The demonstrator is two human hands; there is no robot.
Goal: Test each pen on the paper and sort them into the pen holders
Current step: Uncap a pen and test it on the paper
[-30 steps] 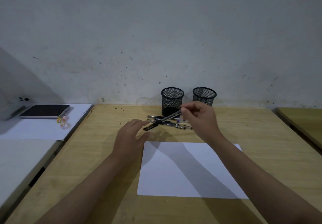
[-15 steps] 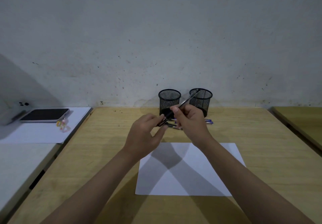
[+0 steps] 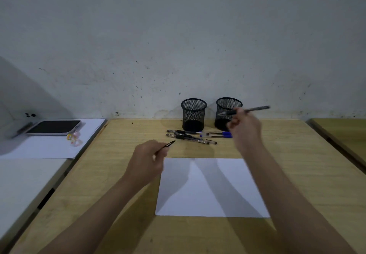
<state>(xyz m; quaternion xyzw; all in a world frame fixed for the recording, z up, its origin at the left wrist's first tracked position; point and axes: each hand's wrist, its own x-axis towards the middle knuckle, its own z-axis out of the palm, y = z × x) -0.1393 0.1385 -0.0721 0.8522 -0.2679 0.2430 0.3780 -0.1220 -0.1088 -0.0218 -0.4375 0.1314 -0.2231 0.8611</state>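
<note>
Fingers: right hand [image 3: 244,129] grips slim pen [image 3: 245,111]; left hand [image 3: 150,157] pinches black cap [image 3: 167,146], prob. plastic.

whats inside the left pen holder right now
No pen sticks out above the rim of the left pen holder, and its mesh shows only a dark base. Its floor is too dark to tell. The loose pens lie on the table in front of it.

Phone [image 3: 53,127] on the white side table [image 3: 23,174]

Loose pens [image 3: 191,136] between paper [image 3: 212,188] and two holders [image 3: 193,114]
</note>
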